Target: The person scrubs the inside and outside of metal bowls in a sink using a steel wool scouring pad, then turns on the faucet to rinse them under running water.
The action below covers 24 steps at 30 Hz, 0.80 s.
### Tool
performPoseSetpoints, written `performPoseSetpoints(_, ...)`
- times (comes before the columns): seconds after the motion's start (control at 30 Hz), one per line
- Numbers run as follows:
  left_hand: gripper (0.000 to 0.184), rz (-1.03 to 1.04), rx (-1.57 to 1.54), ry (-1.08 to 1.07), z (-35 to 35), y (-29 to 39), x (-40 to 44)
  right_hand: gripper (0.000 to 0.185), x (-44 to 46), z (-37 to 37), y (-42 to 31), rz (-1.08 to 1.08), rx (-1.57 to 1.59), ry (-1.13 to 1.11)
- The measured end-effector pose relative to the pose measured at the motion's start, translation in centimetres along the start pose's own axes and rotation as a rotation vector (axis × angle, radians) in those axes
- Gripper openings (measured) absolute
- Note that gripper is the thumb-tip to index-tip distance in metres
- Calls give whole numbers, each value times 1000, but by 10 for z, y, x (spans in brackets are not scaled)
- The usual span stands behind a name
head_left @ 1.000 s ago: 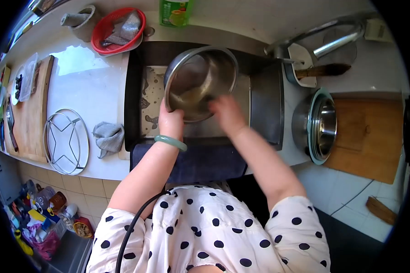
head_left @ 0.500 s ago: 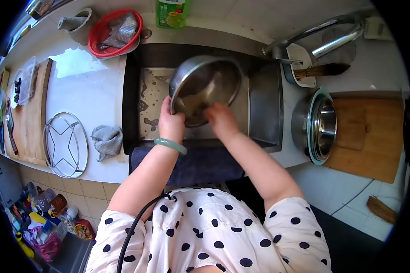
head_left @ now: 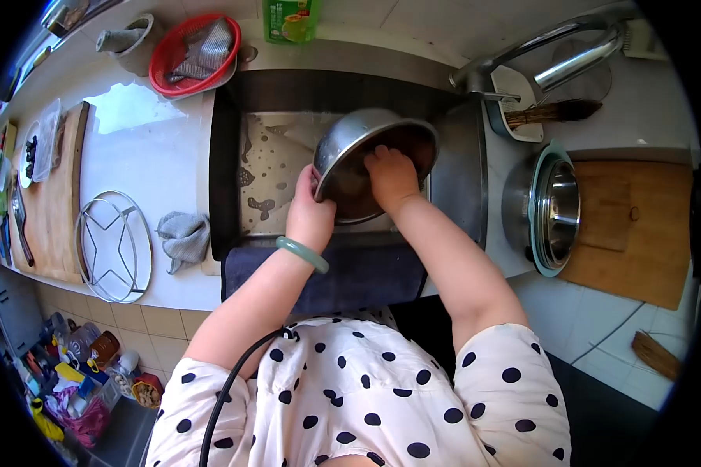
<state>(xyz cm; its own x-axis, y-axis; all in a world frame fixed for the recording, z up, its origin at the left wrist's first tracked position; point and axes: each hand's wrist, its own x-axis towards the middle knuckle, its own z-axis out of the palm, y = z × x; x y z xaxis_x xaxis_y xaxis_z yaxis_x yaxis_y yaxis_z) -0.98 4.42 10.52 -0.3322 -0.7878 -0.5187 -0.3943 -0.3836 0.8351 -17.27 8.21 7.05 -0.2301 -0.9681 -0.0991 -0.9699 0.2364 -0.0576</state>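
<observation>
A metal mixing bowl (head_left: 349, 142) is tilted over the sink (head_left: 265, 175), its opening facing right and toward me. My left hand (head_left: 313, 204), below a green bangle (head_left: 302, 254), is closed on the bowl's left rim with the thumb on the outer wall. Inside the bowl, my right hand (head_left: 392, 177) has its fingers curled against the inner wall. Whatever may be under those fingers is hidden. Water spots lie on the sink floor, and a dark towel (head_left: 319, 282) hangs over the front edge.
A faucet (head_left: 522, 54) arches in at the back right. Stacked bowls (head_left: 561, 214) stand right of the sink, by a wooden board (head_left: 639, 233). On the left are a grey cloth (head_left: 184, 239), a wire rack (head_left: 115, 247), a red basket (head_left: 163, 54) and a cutting board (head_left: 58, 194).
The bowl has shifted right and slightly toward me, with my left hand on its rim. My right hand has moved from the near rim up and deeper into the bowl.
</observation>
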Motion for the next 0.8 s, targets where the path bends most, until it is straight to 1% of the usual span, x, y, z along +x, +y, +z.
performPoseSetpoints(0.03,54,39,-107,-16,3,-5,6,10,-1,6,-6,53,85,-23)
performPoseSetpoints(0.07,54,42,-56,2,5,-8,9,11,-3,14,-13,105,168,-45)
performPoseSetpoints(0.1,54,43,-6,25,5,-8,10,14,-5,27,-21,77,360,-8)
performPoseSetpoints(0.13,54,40,48,46,6,-10,12,16,-4,29,-33,81,509,-15)
performPoseSetpoints(0.2,55,-39,-164,-16,0,-21,20,21,-3,30,-51,102,814,-24)
performPoseSetpoints(0.23,55,-73,-270,-51,-2,-23,23,21,1,28,-54,38,805,35)
performPoseSetpoints(0.3,56,-199,-286,-106,-1,-14,15,23,17,23,-51,-93,783,151)
performPoseSetpoints(0.33,56,-262,-293,-133,-1,-6,10,23,28,14,-48,-121,661,255)
performPoseSetpoints(0.4,53,-286,-331,-120,-2,0,8,22,52,-10,-36,-177,410,455)
performPoseSetpoints(0.43,51,-298,-352,-103,-3,1,7,21,59,-24,-26,-182,233,439)
performPoseSetpoints(0.47,50,-310,-373,-85,-4,2,7,20,62,-38,-15,-187,58,419)
performPoseSetpoints(0.5,49,-286,-381,-66,-8,3,7,14,62,-47,-6,-188,-68,304)
performPoseSetpoints(0.57,47,-234,-404,-32,-15,5,10,15,47,-41,-6,-185,-273,97)
performPoseSetpoints(0.6,40,-233,-410,-21,-17,0,12,17,35,-35,-9,-186,-375,-10)
performPoseSetpoints(0.67,26,-226,-417,-1,-16,-14,19,17,16,-15,-33,-114,-182,-285)
performPoseSetpoints(0.73,22,-333,-510,-65,-15,-13,11,13,6,29,-54,-139,502,-83)
performPoseSetpoints(0.77,20,-336,-605,-143,-14,-8,2,13,13,27,-66,-145,702,72)
performPoseSetpoints(0.8,20,-344,-591,-125,-11,-5,-1,12,23,24,-66,-110,614,206)
